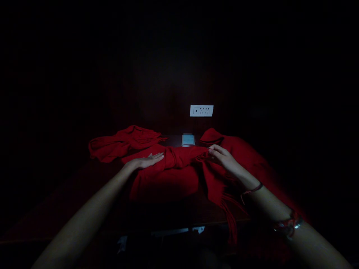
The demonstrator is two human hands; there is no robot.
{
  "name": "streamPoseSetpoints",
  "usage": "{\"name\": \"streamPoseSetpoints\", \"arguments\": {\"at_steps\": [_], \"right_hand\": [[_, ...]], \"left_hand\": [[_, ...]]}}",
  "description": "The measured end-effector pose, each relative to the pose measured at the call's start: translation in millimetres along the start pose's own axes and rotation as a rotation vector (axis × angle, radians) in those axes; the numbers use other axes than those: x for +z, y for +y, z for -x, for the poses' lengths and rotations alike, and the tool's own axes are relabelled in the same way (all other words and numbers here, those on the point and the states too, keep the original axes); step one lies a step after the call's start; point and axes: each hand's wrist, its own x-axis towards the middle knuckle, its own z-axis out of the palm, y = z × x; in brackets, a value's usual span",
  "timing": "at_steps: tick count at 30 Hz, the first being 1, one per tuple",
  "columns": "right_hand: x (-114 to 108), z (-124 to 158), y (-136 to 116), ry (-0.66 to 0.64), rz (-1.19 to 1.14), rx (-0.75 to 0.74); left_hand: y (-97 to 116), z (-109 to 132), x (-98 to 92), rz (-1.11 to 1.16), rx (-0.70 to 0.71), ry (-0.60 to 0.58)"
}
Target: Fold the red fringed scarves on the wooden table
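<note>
A red fringed scarf lies spread and bunched on a dark table. My left hand rests flat on its folded middle, fingers stretched out and pointing right. My right hand pinches the cloth's upper edge between thumb and fingers near the centre. The scarf's fringe hangs over the table's front edge under my right forearm, which wears a thin red cord and a bracelet.
A white wall socket sits on the dark wall behind. A small pale rectangular object lies on the table beyond the scarf. The dark table edge runs across the front. The room is very dim.
</note>
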Motion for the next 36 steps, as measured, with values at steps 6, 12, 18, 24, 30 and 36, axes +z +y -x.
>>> {"name": "streamPoseSetpoints", "arguments": {"at_steps": [6, 12, 18, 24, 30, 36], "right_hand": [[-54, 31, 16, 0.195, -0.051, 0.205], [-107, 56, 23, 0.169, 0.470, 0.144], [-40, 51, 9, -0.145, 0.943, -0.149], [-14, 29, 0, -0.307, 1.193, -0.255], [-141, 44, -14, -0.152, 1.264, -0.128], [-143, 52, -4, -0.221, 1.260, 0.149]], "left_hand": [[-27, 18, -9.4, -0.144, -0.006, -0.148], [-52, 16, -10.7, -0.329, 0.055, -0.113], [-39, 19, -6.0, -0.373, 0.103, 0.037], [-47, 20, -0.4, -0.419, 0.074, -0.062], [-67, 19, -8.5, -0.397, 0.104, -0.085], [-64, 21, -7.1, -0.368, 0.129, 0.013]]}}
